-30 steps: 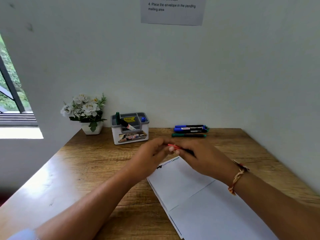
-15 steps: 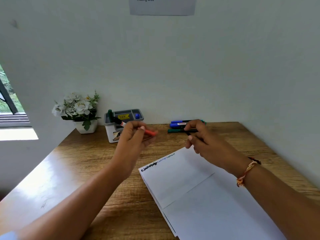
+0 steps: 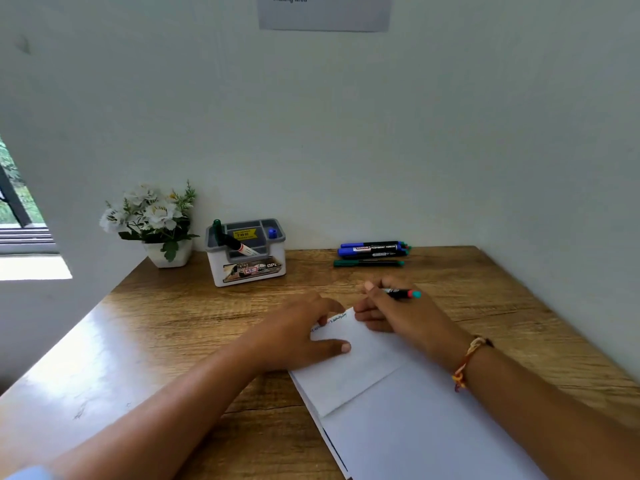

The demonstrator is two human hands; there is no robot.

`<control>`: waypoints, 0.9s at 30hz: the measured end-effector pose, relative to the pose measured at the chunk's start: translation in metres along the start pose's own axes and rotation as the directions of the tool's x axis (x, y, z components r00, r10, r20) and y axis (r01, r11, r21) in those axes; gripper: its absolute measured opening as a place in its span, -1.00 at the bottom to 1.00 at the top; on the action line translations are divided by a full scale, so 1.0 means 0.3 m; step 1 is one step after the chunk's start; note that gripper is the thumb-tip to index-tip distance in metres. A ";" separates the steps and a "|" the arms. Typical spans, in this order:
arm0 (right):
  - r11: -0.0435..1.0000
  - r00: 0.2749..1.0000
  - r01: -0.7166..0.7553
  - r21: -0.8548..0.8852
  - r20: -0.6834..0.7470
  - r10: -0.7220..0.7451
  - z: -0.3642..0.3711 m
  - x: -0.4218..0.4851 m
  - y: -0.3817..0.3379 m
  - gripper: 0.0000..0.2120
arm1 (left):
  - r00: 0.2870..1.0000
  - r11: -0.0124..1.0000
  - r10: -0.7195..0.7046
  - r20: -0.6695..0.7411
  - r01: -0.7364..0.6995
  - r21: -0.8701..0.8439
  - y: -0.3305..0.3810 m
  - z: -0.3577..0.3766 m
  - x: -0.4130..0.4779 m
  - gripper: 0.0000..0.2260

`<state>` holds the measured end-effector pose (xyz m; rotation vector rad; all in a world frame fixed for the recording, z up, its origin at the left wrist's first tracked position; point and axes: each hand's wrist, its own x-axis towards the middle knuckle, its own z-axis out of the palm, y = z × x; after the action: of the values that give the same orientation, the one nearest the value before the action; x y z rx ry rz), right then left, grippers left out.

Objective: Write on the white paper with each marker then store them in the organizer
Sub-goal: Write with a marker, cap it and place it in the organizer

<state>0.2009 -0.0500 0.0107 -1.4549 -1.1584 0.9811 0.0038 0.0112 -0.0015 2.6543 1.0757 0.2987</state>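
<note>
White paper lies on the wooden desk, with small handwriting along its top edge. My left hand rests on the sheet's top left corner, thumb stretched flat across it; the red cap is out of sight. My right hand grips a black marker with a red and teal end, at the paper's top right corner. Its tip is hidden by my fingers. The grey and white organizer stands at the back, with a green-capped marker and a blue-capped one in it.
Several blue and green markers lie in a row against the back wall, right of the organizer. A white pot of flowers sits at the back left. Walls close the desk at the back and right; a printed notice hangs above.
My left hand came down from holding the red cap in the air onto the paper's corner. My right hand brought the marker from near the back markers to the paper's top edge.
</note>
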 end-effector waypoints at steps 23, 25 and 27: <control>0.940 0.986 0.032 -0.339 -0.142 -0.085 0.021 0.039 0.040 -0.90 | 0.999 0.999 0.032 0.032 -0.033 0.030 -0.035 0.033 0.017 -0.38; 0.932 0.984 0.037 -0.362 -0.148 -0.096 0.024 0.042 0.038 -0.91 | 0.999 0.999 0.027 0.038 -0.028 0.027 -0.037 0.035 0.020 -0.37; 0.934 0.983 0.043 -0.354 -0.151 -0.102 0.027 0.042 0.034 -0.90 | 0.999 0.999 0.025 0.043 -0.026 0.026 -0.040 0.037 0.022 -0.37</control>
<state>0.1976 -0.0366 -0.0010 -1.7249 -1.2975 0.6056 0.0039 0.0224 -0.0152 2.6868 1.0411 0.2326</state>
